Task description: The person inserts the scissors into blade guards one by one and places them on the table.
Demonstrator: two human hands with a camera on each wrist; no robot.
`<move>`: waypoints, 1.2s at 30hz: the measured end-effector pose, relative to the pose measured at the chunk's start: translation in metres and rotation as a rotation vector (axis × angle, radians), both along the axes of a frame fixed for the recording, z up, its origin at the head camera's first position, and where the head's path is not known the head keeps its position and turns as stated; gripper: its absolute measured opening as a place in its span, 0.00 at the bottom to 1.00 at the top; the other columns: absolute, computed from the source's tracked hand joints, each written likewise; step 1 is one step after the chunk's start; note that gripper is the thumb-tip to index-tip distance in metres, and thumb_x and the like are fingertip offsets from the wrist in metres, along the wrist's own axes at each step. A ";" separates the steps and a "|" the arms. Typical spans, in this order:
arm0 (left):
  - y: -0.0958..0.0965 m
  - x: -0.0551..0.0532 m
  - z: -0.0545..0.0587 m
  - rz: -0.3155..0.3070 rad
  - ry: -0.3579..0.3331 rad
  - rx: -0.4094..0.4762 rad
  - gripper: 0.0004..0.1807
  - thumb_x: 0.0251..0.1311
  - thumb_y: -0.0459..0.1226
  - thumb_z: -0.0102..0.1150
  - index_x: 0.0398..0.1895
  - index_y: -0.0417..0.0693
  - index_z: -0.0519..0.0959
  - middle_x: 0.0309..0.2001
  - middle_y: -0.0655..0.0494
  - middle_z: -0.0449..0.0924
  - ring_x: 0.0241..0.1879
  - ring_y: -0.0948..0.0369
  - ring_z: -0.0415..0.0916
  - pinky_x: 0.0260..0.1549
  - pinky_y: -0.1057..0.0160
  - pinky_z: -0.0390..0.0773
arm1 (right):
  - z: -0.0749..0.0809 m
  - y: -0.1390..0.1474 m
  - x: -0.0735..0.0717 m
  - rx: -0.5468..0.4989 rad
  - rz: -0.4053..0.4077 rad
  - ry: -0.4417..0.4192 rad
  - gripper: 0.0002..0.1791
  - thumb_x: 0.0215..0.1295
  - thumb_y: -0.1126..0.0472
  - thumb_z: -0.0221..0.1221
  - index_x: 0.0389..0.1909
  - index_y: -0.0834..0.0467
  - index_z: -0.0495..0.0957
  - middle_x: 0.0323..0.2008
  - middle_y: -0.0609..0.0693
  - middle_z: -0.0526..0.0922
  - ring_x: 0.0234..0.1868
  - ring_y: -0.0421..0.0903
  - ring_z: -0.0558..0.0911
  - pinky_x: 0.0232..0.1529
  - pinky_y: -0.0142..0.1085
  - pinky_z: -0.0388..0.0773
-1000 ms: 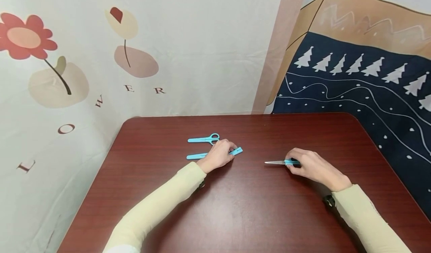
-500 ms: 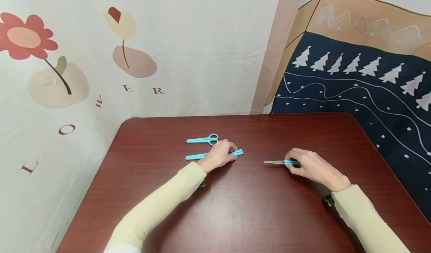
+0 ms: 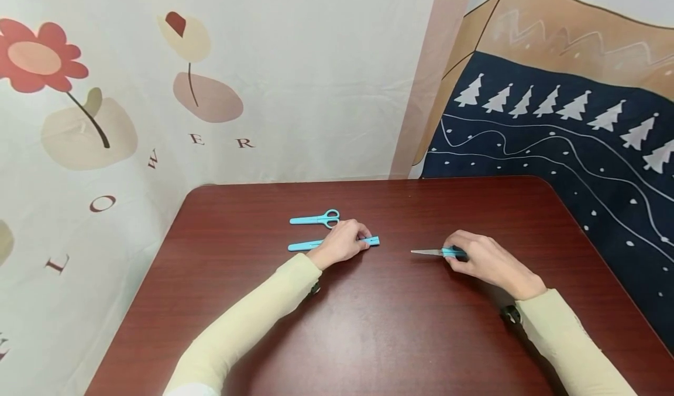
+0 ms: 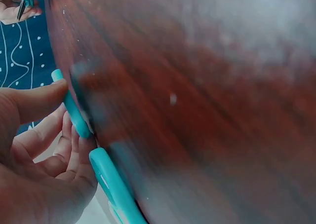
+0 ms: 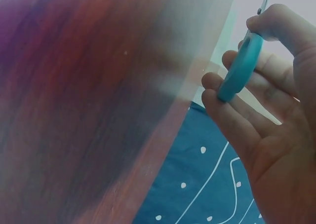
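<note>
My left hand (image 3: 339, 244) pinches a light-blue scissors sheath (image 3: 372, 241) between thumb and fingers, just above the table. Its end with a slot points right, toward the other hand. Bare metal blades of a pair of scissors (image 3: 427, 252) point left from my right hand (image 3: 487, 261), which grips the blue handles (image 5: 242, 68). A gap separates blade tips and sheath. Under the left wrist lies another long blue piece (image 3: 305, 246), its right part hidden by the hand. Behind it rests a second pair of scissors (image 3: 315, 218) with its blades covered in blue.
The brown wooden table (image 3: 368, 337) has rounded far corners. Behind it hangs a pale cloth (image 3: 316, 92) with flowers and letters, beside a dark blue printed one (image 3: 526, 144) with white trees.
The sheath in my left hand has turned from slanting upward to nearly level, lining up more with the blades. My right hand and its scissors hold almost still.
</note>
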State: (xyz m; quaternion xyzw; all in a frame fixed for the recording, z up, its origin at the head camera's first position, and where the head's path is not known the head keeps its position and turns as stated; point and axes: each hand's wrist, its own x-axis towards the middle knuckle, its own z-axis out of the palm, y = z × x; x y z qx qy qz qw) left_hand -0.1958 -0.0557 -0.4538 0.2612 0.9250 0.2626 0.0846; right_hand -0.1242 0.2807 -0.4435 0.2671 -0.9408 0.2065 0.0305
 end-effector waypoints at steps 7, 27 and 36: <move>-0.006 0.008 0.006 -0.021 -0.043 0.051 0.06 0.68 0.35 0.66 0.45 0.46 0.87 0.40 0.56 0.82 0.42 0.59 0.77 0.43 0.61 0.77 | 0.000 -0.006 0.001 0.012 -0.017 0.049 0.12 0.62 0.60 0.72 0.45 0.52 0.82 0.40 0.42 0.80 0.33 0.37 0.76 0.36 0.35 0.83; -0.034 0.042 0.020 -0.014 0.001 0.218 0.07 0.69 0.35 0.66 0.47 0.49 0.85 0.46 0.58 0.83 0.44 0.60 0.79 0.46 0.60 0.78 | 0.011 -0.038 0.006 -0.042 0.031 0.217 0.13 0.56 0.60 0.72 0.41 0.51 0.81 0.38 0.40 0.79 0.27 0.34 0.73 0.27 0.31 0.77; -0.047 0.055 0.027 0.020 0.064 0.285 0.07 0.68 0.34 0.66 0.47 0.49 0.85 0.43 0.61 0.81 0.40 0.60 0.75 0.42 0.61 0.75 | 0.016 -0.052 0.009 -0.061 0.041 0.246 0.12 0.56 0.61 0.71 0.40 0.50 0.81 0.37 0.39 0.80 0.29 0.34 0.75 0.30 0.35 0.80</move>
